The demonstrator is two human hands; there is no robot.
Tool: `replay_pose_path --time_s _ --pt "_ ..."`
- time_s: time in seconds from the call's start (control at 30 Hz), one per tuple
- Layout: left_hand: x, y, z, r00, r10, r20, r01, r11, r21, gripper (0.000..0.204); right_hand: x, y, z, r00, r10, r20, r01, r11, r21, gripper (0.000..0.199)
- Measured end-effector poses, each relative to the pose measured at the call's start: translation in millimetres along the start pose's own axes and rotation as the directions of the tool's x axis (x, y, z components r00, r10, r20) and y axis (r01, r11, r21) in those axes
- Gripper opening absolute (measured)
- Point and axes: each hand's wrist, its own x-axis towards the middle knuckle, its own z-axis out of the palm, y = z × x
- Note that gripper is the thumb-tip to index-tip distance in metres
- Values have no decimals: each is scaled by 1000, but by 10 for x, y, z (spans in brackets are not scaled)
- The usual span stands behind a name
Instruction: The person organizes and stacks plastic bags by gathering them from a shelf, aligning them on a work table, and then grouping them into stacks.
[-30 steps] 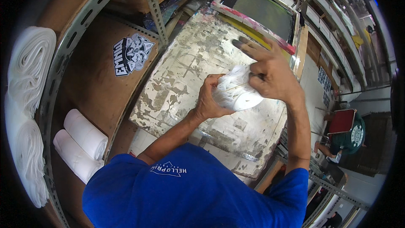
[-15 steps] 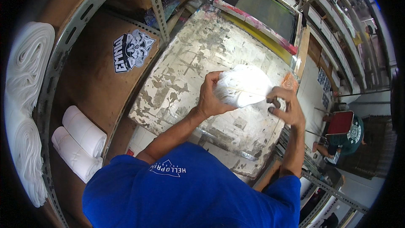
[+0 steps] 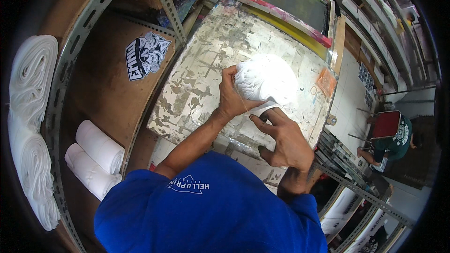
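While the left hand [image 3: 230,97] presses against the near-left side of a white bundle [image 3: 266,78], its grip is clamped on that bundle: thumb up along the left edge, fingers hidden behind or under it. Bundle looks like folded or bunched white fabric or film; kind cannot be told. It sits raised over the middle of the tabletop [image 3: 201,84], whose surface is covered in flaking white and grey paint or tape residue.

Far left of the left grip: stacks of folded white sheeting [image 3: 30,126] on a metal rack. Nearer, low and left: two white rolls [image 3: 93,157] lying side by side on a brown shelf board [image 3: 101,89]. A black-and-white sticker [image 3: 147,55] is stuck to that board, up and left of the grip.

Just below and right of the bundle: right hand [image 3: 282,138], fingers curled, fingertips [image 3: 262,117] pinching a flat white strip [image 3: 268,107] that hangs from the bundle's underside. Grip closed on the strip.

Beyond the bundle, at the far edge of the tabletop: a framed screen [image 3: 286,0] with a dark mesh and stained red-yellow border. Right of the bundle, on the tabletop: a small orange patch [image 3: 326,82]. Far right of the right grip: another person [image 3: 391,140] in a dark green shirt, seated low on the floor.

Blue shirt [image 3: 211,215] fills the lower edge.
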Motion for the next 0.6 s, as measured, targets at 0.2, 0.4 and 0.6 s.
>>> replay_pose_path --time_s 0.2,0.4,0.6 --pt "-52 -14 -2 993 114 0 -113 990 84 104 -182 533 207 980 130 -149 -119 989 84 45" --pt "-76 -9 74 984 174 -38 -174 985 12 97 -172 1290 197 934 106 -341 0 955 298 35" --pt "-79 43 42 988 154 5 -154 987 44 98 2 1522 426 890 184 -418 6 910 415 36"
